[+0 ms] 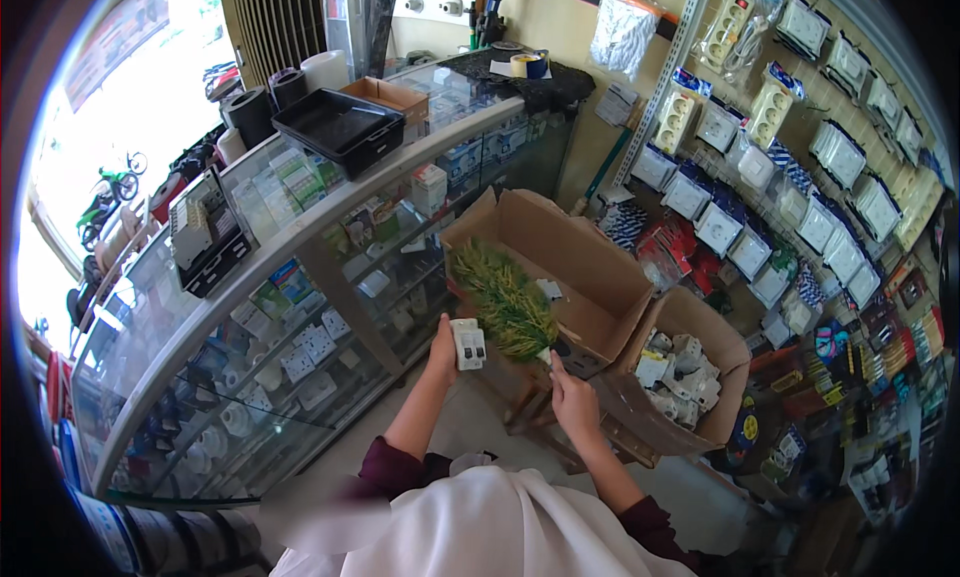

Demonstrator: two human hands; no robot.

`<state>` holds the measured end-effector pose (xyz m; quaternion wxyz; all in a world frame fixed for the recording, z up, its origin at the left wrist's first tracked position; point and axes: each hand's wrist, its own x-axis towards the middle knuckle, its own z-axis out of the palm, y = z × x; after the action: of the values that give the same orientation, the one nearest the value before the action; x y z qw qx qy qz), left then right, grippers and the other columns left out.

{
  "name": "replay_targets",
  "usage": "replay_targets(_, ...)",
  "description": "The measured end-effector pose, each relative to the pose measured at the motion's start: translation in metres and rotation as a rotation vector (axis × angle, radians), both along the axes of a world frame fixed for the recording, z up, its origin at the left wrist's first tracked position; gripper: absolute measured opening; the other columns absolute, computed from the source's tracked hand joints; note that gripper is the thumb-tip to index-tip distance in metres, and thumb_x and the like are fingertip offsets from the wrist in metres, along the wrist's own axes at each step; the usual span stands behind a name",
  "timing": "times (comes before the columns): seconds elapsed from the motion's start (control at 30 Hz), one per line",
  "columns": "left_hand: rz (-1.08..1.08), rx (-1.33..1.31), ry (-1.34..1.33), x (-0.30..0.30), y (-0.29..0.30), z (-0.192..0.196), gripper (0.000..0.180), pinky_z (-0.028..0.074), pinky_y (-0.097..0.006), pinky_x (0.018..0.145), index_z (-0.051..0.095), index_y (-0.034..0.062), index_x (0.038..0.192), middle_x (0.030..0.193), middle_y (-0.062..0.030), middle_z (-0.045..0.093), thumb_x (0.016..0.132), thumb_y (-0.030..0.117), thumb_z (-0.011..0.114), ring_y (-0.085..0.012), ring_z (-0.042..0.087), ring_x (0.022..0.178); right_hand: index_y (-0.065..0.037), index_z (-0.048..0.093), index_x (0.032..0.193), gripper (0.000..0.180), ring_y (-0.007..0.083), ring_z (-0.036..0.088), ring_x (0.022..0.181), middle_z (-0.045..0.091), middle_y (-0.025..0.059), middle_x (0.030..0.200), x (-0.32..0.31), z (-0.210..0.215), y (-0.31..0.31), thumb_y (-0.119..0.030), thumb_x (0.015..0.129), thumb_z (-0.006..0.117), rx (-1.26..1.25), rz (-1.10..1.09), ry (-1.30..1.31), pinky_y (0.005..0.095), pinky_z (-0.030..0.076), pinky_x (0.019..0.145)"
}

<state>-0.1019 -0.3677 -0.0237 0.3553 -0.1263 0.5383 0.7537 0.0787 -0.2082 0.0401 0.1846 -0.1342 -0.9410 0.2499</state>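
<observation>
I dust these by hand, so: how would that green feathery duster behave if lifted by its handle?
The green duster looks light and floppy: its fronds splay loosely over the open cardboard box. Held by the right hand at its base, the head would probably droop and sway, and seems unlikely to roll.

A small white circuit breaker (468,343) stood upright in the fingers, beside a green-yellow feather duster (503,302)

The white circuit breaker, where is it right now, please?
In the head view, the white circuit breaker is held up in the left hand, just left of the green duster over the open cardboard box.
</observation>
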Motion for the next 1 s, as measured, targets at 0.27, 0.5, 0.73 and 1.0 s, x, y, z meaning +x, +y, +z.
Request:
replay_targets(0.27, 0.486, 0.805, -0.064, -0.008, 0.029, -0.034, 0.042, 0.041, -0.04, 0.089, 0.052, 0.0148, 0.113, 0.11, -0.0057, 0.057, 0.091, 0.043, 0.028, -0.0258, 0.053, 0.1, -0.004, 0.056, 0.112, 0.037, 0.0334, 0.06, 0.062, 0.06, 0.0191, 0.072, -0.001, -0.047, -0.02, -0.001, 0.075, 0.054, -0.029, 0.126, 0.059, 0.0416, 0.049, 0.056)
replay_targets(0.5, 0.569, 0.426, -0.096, -0.008, 0.014, 0.006, 0.052, 0.047, -0.038, 0.076, 0.055, 0.0112, 0.108, 0.101, -0.0057, 0.06, 0.089, 0.055, 0.033, -0.0208, 0.056, 0.089, -0.006, 0.048, 0.124, 0.047, 0.034, 0.06, 0.063, 0.06, 0.0183, 0.072, -0.003, -0.033, -0.028, -0.001, 0.077, 0.052, -0.119, 0.186, 0.132, 0.0419, 0.049, 0.058)
replay_targets(0.73, 0.31, 0.101, 0.026, -0.005, -0.023, 0.008, 0.056, 0.047, -0.039, 0.075, 0.051, 0.0074, 0.113, 0.1, -0.0058, 0.059, 0.089, 0.055, 0.035, -0.021, 0.057, 0.085, -0.007, 0.052, 0.118, 0.042, 0.0329, 0.059, 0.06, 0.058, 0.0181, 0.069, -0.009, -0.023, -0.023, -0.001, 0.076, 0.053, -0.205, 0.217, 0.127, 0.0422, 0.047, 0.055)
replay_targets(1.0, 0.208, 0.018, -0.003, -0.012, -0.065, -0.001, 0.058, 0.041, -0.029, 0.081, 0.05, -0.0032, 0.111, 0.1, -0.0096, 0.058, 0.092, 0.048, 0.029, -0.0179, 0.054, 0.089, -0.003, 0.058, 0.11, 0.035, 0.0334, 0.059, 0.06, 0.057, 0.0195, 0.068, -0.03, -0.006, -0.05, 0.002, 0.076, 0.053, -0.187, 0.195, 0.117, 0.0372, 0.046, 0.056)
